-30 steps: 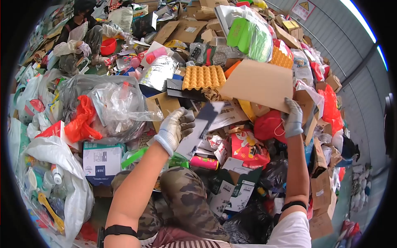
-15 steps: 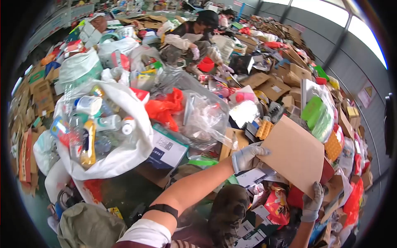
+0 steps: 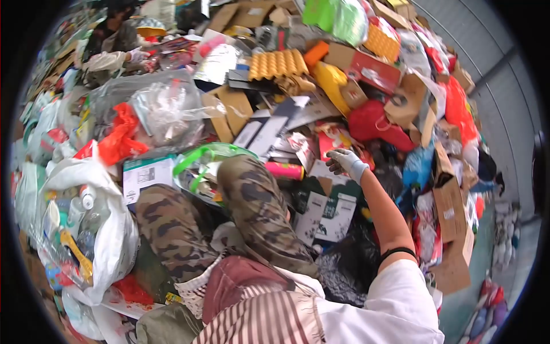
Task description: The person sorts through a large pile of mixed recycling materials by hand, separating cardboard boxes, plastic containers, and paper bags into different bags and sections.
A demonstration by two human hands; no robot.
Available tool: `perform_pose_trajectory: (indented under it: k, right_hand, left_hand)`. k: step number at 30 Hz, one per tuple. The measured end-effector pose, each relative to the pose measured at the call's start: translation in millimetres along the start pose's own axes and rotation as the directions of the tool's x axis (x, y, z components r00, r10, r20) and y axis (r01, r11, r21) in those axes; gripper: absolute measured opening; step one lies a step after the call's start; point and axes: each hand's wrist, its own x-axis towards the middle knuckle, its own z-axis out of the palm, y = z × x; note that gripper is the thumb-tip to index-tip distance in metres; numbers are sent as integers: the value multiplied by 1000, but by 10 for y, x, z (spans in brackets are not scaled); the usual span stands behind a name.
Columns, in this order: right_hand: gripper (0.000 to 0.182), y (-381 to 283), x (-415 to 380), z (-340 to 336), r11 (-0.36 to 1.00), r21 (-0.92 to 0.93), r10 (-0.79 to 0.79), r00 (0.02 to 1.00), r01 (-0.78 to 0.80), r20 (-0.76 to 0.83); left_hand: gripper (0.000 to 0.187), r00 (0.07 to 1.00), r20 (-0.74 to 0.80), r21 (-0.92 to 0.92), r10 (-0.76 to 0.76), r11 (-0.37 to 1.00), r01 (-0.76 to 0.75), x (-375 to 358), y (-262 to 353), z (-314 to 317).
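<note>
- cardboard sheet that the right hand (image 3: pixel 347 162) gripped half a second ago is gone from it and I can't pick it out in the pile now; the sorting work looks to be between pieces, so the next pick comes from the heap in front
- right hand: gloved, fingers loosely curled, holding nothing; hovering over the red printed packet (image 3: pixel 331 141) at about 12 o'clock of the knees, just right of the pink tube (image 3: pixel 285 170)
- left hand: out of frame now, was on the sheet's near edge before; grip state unknown
- around: dark green-and-white carton (image 3: pixel 324 211) at 5 o'clock of the hand; yellow egg tray (image 3: pixel 278 64) far at 11 o'clock; red bag (image 3: pixel 375 124) at 1 o'clock; clear sack with red plastic (image 3: pixel 143 117) at 9 o'clock; white sack of bottles (image 3: pixel 109 229) at 8 o'clock
- obstructions: own camouflage knees (image 3: pixel 252 200) block the near pile; loose cartons overlap everywhere; second person (image 3: pixel 112 49) working far at 10 o'clock, well apart
</note>
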Motion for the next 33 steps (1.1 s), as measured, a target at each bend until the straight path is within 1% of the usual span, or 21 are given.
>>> perform_pose_trajectory:
  k: [2,5,6,8,9,10,12,14,15,16,18,20,23,26,27,28,29,30,31,32,33]
  right_hand:
    - [27,436,47,-219,998,27,58,995,-56,-80]
    - [29,924,187,-289,994,77,92,968,-76,-233]
    - [31,1046,235,-286,994,95,80,944,-52,-319]
    - [54,1258,353,-140,984,-176,-105,888,27,-448]
    - [59,1121,196,127,999,-41,-45,890,30,-454]
    - [64,995,4,365,995,97,13,892,34,-451]
    - [68,1795,470,439,963,-232,-6,849,-138,-529]
    - [56,2443,641,649,954,-246,20,857,-170,-515]
    - [47,2576,542,751,982,-96,98,874,-163,-476]
    - [38,2646,465,838,986,56,169,889,-160,-425]
    - [32,2508,223,925,996,71,87,882,-61,-464]
    - [26,2265,-7,878,996,77,7,865,37,-502]
    - [26,1817,-484,698,977,150,-73,902,150,-426]
    - [26,956,-1283,550,989,-126,-123,915,81,-384]
    - [26,710,-1479,516,942,-331,-176,918,52,-354]
    - [26,496,-1647,495,851,-525,-223,923,26,-315]
    - [25,334,-1806,513,756,-630,-417,872,175,-258]
    - [24,230,-1855,475,614,-774,-445,878,157,-174]
    - [25,155,-1879,448,496,-832,-588,801,248,-112]
    - [26,79,-1895,424,359,-875,-712,702,325,-31]
    - [27,-31,-1897,379,259,-919,-721,693,298,22]
  left_hand:
    - [38,983,-138,128,122,986,-104,104,330,-274]
    - [39,980,-155,180,127,979,-98,142,202,-161]
    - [40,989,-120,167,84,984,-63,161,12,-17]
    - [41,994,41,89,-105,991,101,43,-686,440]
    - [42,967,139,49,-214,977,209,-192,-1096,785]
    - [42,911,247,33,-331,942,333,-506,-1530,1184]
    - [43,715,440,63,-544,812,580,-1436,-2349,2074]
    - [45,526,461,139,-715,643,753,-2567,-2848,2896]
    - [39,109,739,315,-665,484,817,-2670,-3128,3003]
    - [34,173,627,288,-759,433,854,-3086,-3252,3266]
    - [31,-40,686,358,-726,290,888,-3686,-3397,3581]
    - [32,-170,699,458,-694,252,853,-3991,-3599,3708]
    - [38,-276,650,586,-708,236,776,-4275,-3757,3738]
    - [47,-361,488,721,-795,134,679,-4398,-3941,3714]
    - [54,-364,477,744,-800,147,652,-4405,-4094,3668]
    - [54,-355,492,731,-795,155,665,-4413,-4133,3679]
    - [55,-359,441,762,-823,132,633,-4430,-4145,3704]
    - [56,-360,390,791,-848,108,602,-4435,-4143,3734]
    - [59,-396,430,810,-811,153,567,-4416,-4134,3760]
    - [63,-369,448,802,-815,183,569,-4464,-3966,3839]
    - [66,-305,481,820,-822,298,489,-4445,-4014,3853]
